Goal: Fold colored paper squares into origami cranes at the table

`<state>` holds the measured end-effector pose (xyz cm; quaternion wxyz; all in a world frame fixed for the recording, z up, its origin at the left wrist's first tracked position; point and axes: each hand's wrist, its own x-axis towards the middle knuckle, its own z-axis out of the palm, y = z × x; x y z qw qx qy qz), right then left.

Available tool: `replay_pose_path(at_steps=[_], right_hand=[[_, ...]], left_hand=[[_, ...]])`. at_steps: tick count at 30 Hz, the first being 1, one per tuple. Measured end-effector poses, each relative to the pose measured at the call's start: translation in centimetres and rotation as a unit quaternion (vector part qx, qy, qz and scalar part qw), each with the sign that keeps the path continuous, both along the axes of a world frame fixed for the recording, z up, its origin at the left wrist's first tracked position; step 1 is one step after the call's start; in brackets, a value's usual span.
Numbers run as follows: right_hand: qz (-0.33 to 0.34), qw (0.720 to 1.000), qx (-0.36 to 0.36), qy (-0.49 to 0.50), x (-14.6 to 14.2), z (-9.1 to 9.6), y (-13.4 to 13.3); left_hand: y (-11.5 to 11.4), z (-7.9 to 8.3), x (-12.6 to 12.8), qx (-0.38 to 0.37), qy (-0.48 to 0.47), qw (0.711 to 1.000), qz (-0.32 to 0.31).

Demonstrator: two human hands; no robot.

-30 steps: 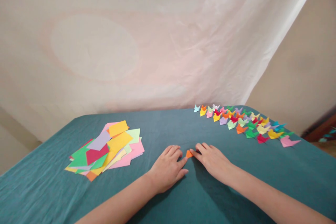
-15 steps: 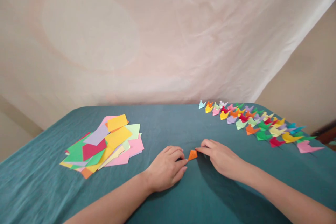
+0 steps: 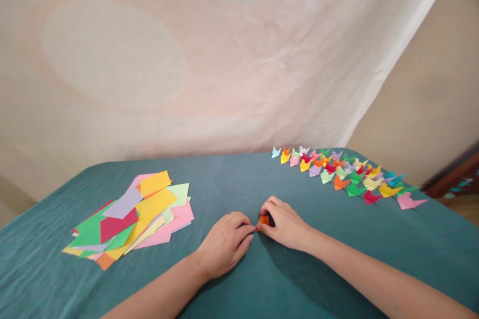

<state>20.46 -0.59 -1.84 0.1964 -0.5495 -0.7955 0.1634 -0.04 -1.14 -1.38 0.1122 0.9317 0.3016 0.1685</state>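
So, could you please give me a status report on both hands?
Left hand: fingertips at small folded orange paper. Right hand: curled about it. Loose multicoloured paper sheets left, folded multicoloured paper birds right, both apart from hands.

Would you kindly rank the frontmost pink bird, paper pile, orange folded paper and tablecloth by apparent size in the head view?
Tablecloth
Paper pile
Frontmost pink bird
Orange folded paper, partly hidden by the right hand, ranked as visible

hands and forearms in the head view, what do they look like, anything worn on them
The left hand and right hand are bare, as are the left forearm and right forearm. No sleeves, gloves or watch show.
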Motion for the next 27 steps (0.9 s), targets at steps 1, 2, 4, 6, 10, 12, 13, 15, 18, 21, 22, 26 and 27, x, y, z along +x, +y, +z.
replay_pose_path(at_steps=[1,2,4,6,10,12,13,15,18,21,22,26,27], right_hand=[[-0.008,1.000,0.002,0.015,0.0,-0.1,-0.1],[-0.016,0.999,0.000,0.043,0.0,-0.3,-0.2],[-0.028,0.990,-0.021,0.135,0.1,-0.7,-0.3],[-0.015,0.972,-0.073,0.224,0.3,-1.2,-0.3],[0.011,0.955,-0.108,0.277,0.6,-1.4,-0.2],[0.015,0.949,-0.112,0.294,0.6,-1.0,-0.2],[0.019,0.946,-0.115,0.304,0.5,-0.8,-0.3],[0.030,0.932,-0.127,0.338,0.3,-0.6,-0.5],[0.025,0.905,-0.143,0.401,0.1,-0.8,-0.7],[0.016,0.889,-0.135,0.438,0.1,-1.3,-0.7],[0.021,0.885,-0.132,0.446,0.1,-1.4,-0.8],[0.040,0.889,-0.130,0.436,0.1,-1.5,-1.2],[0.041,0.896,-0.128,0.422,0.0,-1.5,-1.4]], left_hand=[[0.0,-0.1,0.1,-0.001,-0.005,1.000,0.004],[0.0,-0.1,0.1,-0.003,-0.012,1.000,0.007],[0.0,-0.2,0.2,-0.010,-0.032,0.999,0.019],[0.0,-0.2,0.3,-0.018,-0.060,0.998,0.033],[-0.1,0.3,0.9,-0.065,-0.093,0.991,0.066],[-0.1,0.8,1.5,-0.095,-0.084,0.989,0.072],[-0.1,1.0,1.8,-0.110,-0.078,0.988,0.073],[0.1,1.4,2.3,-0.138,-0.074,0.985,0.074],[0.6,1.3,2.8,-0.178,-0.087,0.977,0.082],[1.0,0.7,2.8,-0.229,-0.133,0.960,0.094],[1.1,0.4,2.8,-0.243,-0.154,0.952,0.101],[1.2,-0.5,2.7,-0.288,-0.245,0.918,0.120],[1.1,-0.6,2.7,-0.294,-0.263,0.911,0.123]])
